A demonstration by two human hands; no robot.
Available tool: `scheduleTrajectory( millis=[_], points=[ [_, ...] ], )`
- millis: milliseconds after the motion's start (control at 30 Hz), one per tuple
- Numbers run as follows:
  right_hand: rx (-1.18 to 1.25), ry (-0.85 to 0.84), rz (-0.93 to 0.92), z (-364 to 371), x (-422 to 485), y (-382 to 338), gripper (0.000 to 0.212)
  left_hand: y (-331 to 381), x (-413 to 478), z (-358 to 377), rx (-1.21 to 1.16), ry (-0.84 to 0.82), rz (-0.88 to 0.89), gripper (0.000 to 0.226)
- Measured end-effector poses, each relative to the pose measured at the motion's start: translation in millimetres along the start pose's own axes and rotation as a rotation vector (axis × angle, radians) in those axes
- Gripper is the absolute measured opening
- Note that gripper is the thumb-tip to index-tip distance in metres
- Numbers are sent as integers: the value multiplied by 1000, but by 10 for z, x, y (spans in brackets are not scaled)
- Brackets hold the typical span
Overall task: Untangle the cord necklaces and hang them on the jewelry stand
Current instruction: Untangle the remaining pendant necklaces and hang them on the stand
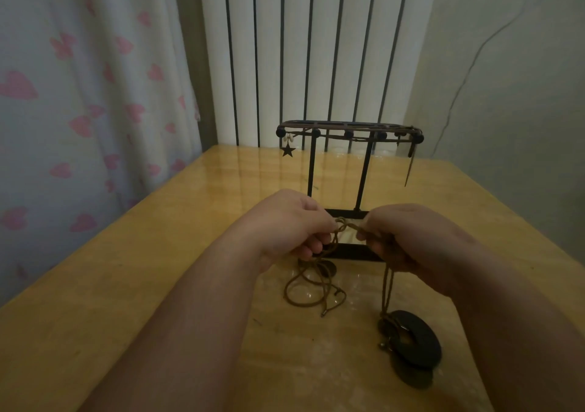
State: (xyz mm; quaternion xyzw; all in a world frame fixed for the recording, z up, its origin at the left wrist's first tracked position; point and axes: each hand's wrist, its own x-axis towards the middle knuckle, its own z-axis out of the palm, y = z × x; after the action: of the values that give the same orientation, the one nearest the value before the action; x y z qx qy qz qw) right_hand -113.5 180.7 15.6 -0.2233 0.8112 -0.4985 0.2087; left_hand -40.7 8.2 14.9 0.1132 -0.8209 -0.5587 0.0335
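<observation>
Head view, left hand [289,221], right hand [411,237], fingers [308,252] pinching tangled cord necklaces [343,227]

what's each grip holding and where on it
Both pinch the tangled brown cords at the knot: left grip on its left side, right grip on its right, above the black ring pendant.

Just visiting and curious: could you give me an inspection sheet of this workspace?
Surface: glossy yellow wooden table.
Job's things: black jewelry stand upright at the back, star pendant hanging at its left end; knotted cords between the hands; loose cord loops on the table; black ring pendant low at right.
Clutter: nothing seen.
Hands: left hand and right hand both pinch the knotted cords.
Cables: thin line on right wall, wire or crack unclear.
Surroundings: heart-print curtain left, white radiator behind.
</observation>
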Motion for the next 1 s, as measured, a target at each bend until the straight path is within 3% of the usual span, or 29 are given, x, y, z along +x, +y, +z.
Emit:
scheduleTrajectory(
  millis=[133, 233, 500, 800, 1000],
  points=[
    [-138, 44, -60, 10, -8, -20, 17, -2, -1, 14, 40, -23, 6, 12],
    [-83, 111, -135, 18, 3, -27, 13, 2, -7, 17, 50, -30, 6, 11],
    [-195, 60, -240, 87, -8, -14, 15, -18, 1, 7, 65, -45, 5, 10],
    [149, 83, -167, 6, -18, -34, 16, -30, 54, 22, 73, 45, -56, 15],
    [59, 86, -193, 30, -10, -17, 14, -28, 56, 31, 84, 28, -45, 15]
  ],
)
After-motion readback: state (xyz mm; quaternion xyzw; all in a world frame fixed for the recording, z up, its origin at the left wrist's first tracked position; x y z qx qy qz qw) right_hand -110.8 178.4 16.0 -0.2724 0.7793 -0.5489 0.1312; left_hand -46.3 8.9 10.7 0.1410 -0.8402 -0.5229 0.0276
